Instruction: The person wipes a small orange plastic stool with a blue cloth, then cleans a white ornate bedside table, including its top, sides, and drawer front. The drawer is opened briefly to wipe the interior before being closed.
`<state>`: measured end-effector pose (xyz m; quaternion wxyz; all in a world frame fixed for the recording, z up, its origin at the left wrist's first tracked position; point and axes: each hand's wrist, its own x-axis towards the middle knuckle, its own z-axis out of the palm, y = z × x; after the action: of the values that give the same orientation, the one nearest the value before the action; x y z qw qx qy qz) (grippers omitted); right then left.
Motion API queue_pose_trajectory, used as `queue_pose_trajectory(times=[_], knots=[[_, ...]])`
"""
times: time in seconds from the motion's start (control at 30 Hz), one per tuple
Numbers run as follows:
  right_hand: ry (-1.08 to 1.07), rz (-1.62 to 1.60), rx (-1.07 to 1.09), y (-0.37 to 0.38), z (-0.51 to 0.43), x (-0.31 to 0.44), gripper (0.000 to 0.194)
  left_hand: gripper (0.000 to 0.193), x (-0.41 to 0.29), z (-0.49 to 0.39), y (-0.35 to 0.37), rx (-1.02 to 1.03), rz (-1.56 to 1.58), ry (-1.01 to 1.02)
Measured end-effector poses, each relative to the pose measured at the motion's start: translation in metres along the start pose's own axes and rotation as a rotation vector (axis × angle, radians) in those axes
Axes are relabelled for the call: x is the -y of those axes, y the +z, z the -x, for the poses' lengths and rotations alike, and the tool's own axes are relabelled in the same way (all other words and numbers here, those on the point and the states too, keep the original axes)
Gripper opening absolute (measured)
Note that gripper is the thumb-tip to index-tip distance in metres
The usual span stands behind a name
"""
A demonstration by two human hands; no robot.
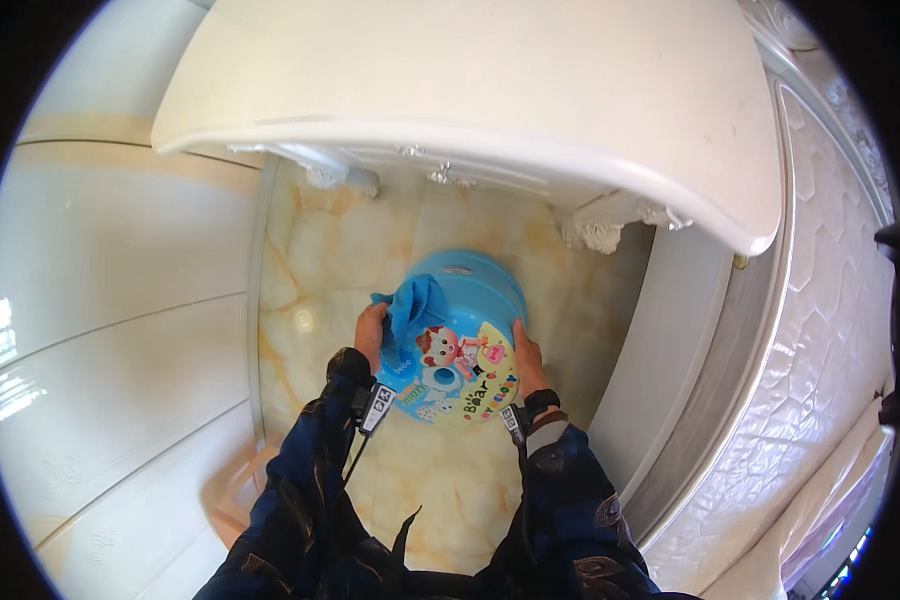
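Note:
A round blue plastic stool (469, 285) with a cartoon picture on its top is tilted on the marble-patterned floor before me. My left hand (372, 336) is at its left edge, with a crumpled blue cloth (418, 300) at the fingers, part of it lying over the stool's top. My right hand (527, 355) grips the stool's right rim, its fingers partly hidden behind the side. Both wrists wear dark straps with small devices and cables.
A cream table (465, 67) with carved legs overhangs the far side. White glossy panels (120, 262) stand at left, with an orange plastic stool or chair (244, 487) at lower left. A bed's padded side (810, 330) runs along the right.

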<state>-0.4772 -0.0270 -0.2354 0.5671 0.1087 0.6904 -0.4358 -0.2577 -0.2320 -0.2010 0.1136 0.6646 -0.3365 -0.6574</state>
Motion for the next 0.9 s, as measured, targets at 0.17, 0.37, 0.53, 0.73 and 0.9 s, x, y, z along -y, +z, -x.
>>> queue_pose_trajectory(times=[0.17,0.37,0.53,0.73,0.9], knots=[[-0.11,0.044,0.078,0.005,0.017,-0.004,0.082,0.031,0.004,0.01,-0.002,-0.054,-0.23,0.06],[-0.027,0.028,0.132,-0.009,0.008,-0.043,0.071,0.034,0.032,-0.009,-0.002,0.042,-0.072,-0.135],[-0.148,0.222,0.0,-0.006,0.014,-0.07,0.054,0.036,0.054,-0.032,-0.008,0.216,-0.053,-0.15],[-0.434,0.998,-0.181,0.019,0.04,-0.025,0.042,0.047,0.015,-0.017,-0.035,0.387,-0.487,0.109],[-0.823,0.986,0.26,0.083,0.087,0.059,0.082,0.058,-0.057,0.022,-0.029,0.732,-0.496,0.06]])
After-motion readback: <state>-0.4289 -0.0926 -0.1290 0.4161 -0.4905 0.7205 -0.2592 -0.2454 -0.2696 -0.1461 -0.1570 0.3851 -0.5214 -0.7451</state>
